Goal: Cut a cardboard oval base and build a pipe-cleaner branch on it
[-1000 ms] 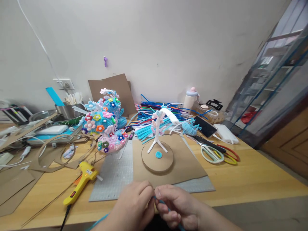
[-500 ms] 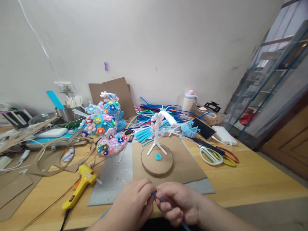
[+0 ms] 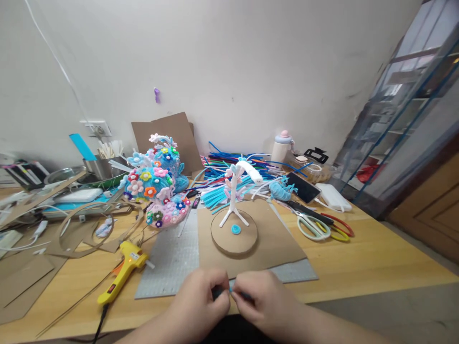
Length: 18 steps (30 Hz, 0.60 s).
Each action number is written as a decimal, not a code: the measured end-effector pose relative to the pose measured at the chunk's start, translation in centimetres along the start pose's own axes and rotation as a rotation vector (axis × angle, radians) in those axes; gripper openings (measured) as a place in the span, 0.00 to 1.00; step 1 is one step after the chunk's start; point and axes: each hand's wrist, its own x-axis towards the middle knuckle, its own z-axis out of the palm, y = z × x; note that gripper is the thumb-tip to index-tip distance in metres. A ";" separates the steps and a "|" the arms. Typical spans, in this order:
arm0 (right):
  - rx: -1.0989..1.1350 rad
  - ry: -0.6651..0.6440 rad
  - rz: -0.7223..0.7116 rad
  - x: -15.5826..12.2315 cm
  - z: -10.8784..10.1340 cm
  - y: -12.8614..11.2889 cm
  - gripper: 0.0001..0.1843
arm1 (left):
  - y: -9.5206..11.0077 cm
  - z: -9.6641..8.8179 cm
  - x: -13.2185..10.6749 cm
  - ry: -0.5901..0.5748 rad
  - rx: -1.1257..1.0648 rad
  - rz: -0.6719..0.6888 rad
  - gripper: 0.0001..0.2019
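My left hand (image 3: 204, 296) and my right hand (image 3: 260, 298) meet at the table's front edge, both with curled fingers. Between them they pinch a blue pipe cleaner (image 3: 230, 289), of which only a short bit shows; my fingers hide the rest. Just beyond my hands lies a round cardboard disc (image 3: 222, 241) on a cardboard sheet (image 3: 279, 239). A small blue coil (image 3: 235, 229) rests on the disc. Behind the coil stands a white pipe-cleaner tree (image 3: 234, 196) with a bent top and pale flowers on its trunk.
A yellow glue gun (image 3: 124, 272) lies left of the grey cutting mat (image 3: 165, 267). Scissors (image 3: 313, 228) and a phone (image 3: 304, 188) are at the right. Colourful flower-covered pieces (image 3: 154, 186) stand at the back left. Several pipe cleaners (image 3: 218, 191) are heaped along the wall.
My hands have turned so that the knuckles face forward, with the fists closer together. Less of the blue pipe cleaner shows than before. The view has shifted slightly.
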 end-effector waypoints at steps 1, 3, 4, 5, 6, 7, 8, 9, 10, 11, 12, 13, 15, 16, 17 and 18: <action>0.151 -0.057 0.136 0.1 0.0 -0.1 0.09 | -0.1 0.0 -0.1 0.017 0.011 0.027 0.06; 0.545 -0.237 0.408 0.4 0.0 -0.2 0.09 | -0.1 -0.1 -0.3 0.047 0.057 0.103 0.05; 0.735 -0.332 0.516 0.6 0.0 -0.3 0.09 | -0.2 -0.1 -0.5 0.059 0.083 0.139 0.06; 0.886 -0.400 0.597 0.8 0.0 -0.3 0.08 | -0.2 -0.1 -0.6 0.074 0.112 0.174 0.06; 0.983 -0.428 0.651 0.9 0.0 -0.3 0.07 | -0.1 0.0 -0.7 0.089 0.139 0.206 0.06; 1.013 -0.407 0.677 0.9 0.0 -0.3 0.06 | -0.1 0.0 -0.8 0.105 0.164 0.233 0.05; 0.968 -0.353 0.656 0.8 0.1 -0.2 0.05 | -0.1 0.1 -0.8 0.114 0.177 0.248 0.05; 0.850 -0.270 0.578 0.7 0.2 0.0 0.06 | 0.0 0.2 -0.8 0.116 0.175 0.237 0.05; 0.677 -0.180 0.446 0.5 0.4 0.2 0.08 | 0.1 0.3 -0.8 0.105 0.154 0.199 0.05; 0.472 -0.097 0.283 0.2 0.5 0.4 0.09 | 0.1 0.4 -0.7 0.077 0.108 0.138 0.05; 0.275 -0.039 0.119 -0.1 0.5 0.6 0.10 | 0.2 0.4 -0.6 0.031 0.041 0.060 0.05; 0.106 -0.006 -0.019 -0.3 0.6 0.7 0.11 | 0.2 0.4 -0.5 -0.024 -0.038 -0.021 0.05; -0.066 0.019 -0.122 -0.7 0.7 0.8 0.11 | 0.3 0.3 -0.3 -0.102 -0.162 -0.126 0.06; -0.055 0.028 -0.085 -0.7 0.7 0.8 0.11 | 0.3 0.3 -0.3 -0.113 -0.181 -0.125 0.06; 0.016 0.024 -0.001 -0.6 0.8 0.7 0.10 | 0.3 0.2 -0.4 -0.106 -0.168 -0.095 0.05; 0.133 0.001 0.111 -0.5 0.8 0.6 0.10 | 0.3 0.1 -0.5 -0.089 -0.129 -0.043 0.05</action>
